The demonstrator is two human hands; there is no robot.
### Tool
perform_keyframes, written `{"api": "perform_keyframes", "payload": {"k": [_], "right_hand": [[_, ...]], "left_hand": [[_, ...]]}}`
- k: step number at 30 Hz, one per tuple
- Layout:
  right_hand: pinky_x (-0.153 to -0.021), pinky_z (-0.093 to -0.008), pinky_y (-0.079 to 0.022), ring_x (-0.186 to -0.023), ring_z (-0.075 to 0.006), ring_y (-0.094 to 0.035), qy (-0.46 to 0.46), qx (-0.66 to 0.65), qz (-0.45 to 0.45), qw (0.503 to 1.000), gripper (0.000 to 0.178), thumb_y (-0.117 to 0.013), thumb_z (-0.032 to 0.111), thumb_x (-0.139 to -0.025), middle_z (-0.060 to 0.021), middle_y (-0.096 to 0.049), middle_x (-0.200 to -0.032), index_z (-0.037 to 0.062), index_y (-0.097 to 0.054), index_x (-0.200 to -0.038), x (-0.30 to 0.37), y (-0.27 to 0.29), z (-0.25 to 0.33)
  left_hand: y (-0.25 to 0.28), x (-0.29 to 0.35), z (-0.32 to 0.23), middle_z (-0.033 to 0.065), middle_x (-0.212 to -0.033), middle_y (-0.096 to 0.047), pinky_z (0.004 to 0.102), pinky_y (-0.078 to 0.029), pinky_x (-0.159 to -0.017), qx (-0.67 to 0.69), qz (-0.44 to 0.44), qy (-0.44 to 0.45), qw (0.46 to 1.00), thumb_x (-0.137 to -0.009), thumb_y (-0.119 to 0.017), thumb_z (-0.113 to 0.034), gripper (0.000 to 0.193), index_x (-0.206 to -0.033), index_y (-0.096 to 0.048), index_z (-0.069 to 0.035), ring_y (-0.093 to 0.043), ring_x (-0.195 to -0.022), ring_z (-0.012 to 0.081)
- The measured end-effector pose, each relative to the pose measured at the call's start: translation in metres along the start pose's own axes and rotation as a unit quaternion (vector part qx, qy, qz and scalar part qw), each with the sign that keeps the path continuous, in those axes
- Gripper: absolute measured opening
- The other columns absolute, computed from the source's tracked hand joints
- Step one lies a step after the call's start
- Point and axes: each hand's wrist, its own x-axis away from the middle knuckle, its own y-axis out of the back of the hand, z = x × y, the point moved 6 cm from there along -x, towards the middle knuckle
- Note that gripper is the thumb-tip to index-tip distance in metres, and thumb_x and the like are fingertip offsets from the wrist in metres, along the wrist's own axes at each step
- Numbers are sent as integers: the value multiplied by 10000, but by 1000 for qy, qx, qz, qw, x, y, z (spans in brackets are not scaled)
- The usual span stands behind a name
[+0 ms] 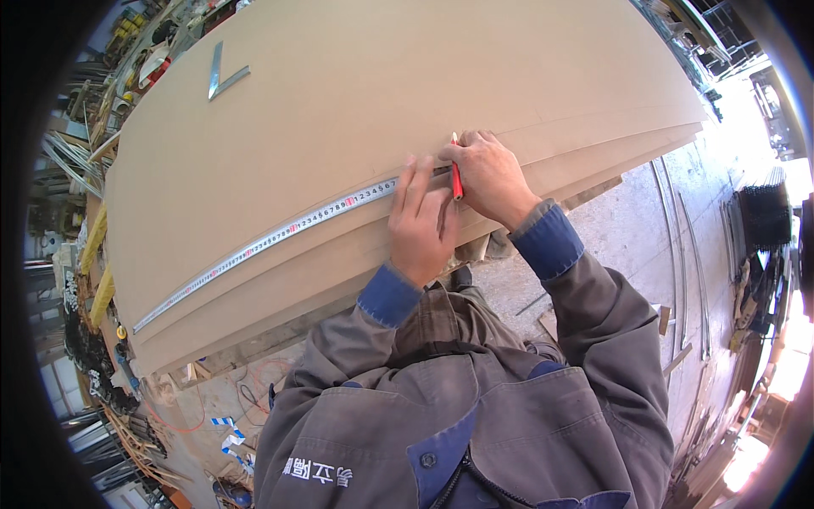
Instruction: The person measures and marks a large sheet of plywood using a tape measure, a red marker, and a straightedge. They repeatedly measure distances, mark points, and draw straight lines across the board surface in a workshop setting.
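A steel tape measure (292, 227) is drawn out along the near side of a stack of tan boards (322, 119), its graduated blade running from the far left corner to my left hand (421, 222). That hand is closed over the blade's right end, the index and middle fingers reaching forward across it; whatever part of the tape lies under the palm is hidden. Just to its right, my right hand (494, 176) pinches a red pencil (458, 183) between thumb and fingers. The pencil stands nearly upright in the picture, its pale end over the top board, close to the tape.
A metal try square (222, 75) lies on the top board, far left. The lower boards stick out in uneven steps along the near edge. Blue-and-white tape (229, 434) and a red cord (182, 427) lie on the floor at left. Long metal bars (674, 246) lie on the right.
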Motion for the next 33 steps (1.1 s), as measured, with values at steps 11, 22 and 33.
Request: {"api": "perform_keyframes", "payload": {"k": [11,22,33], "right_hand": [[-827,-432,-517,-931,-334,-617,47,-79,47,995,124,-705,115,-804,-125,-663,-890,92,-689,-926,56,3,7],[-771,-465,-517,-877,-369,-632,61,-198,141,968,154,-710,201,-862,-146,-645,-840,54,-679,-897,109,38,13],[-754,-446,-558,-867,-368,-674,87,-324,103,936,234,-767,213,-855,-150,-662,-968,51,-690,-1004,128,24,68]], "left_hand": [[60,131,34,97,-1036,-738,286,-557,-741,368,92,385,841,-1051,-582,-160,196,-1099,-682,1,-680,-856,150],[100,158,76,236,-1159,-708,351,-578,-749,563,-82,431,700,-1098,-383,-509,595,-1378,-511,-1,-704,-906,259],[205,139,53,210,-1213,-699,389,-558,-857,424,-161,282,845,-1097,-403,-498,560,-1257,-627,-11,-666,-1072,286]]}}
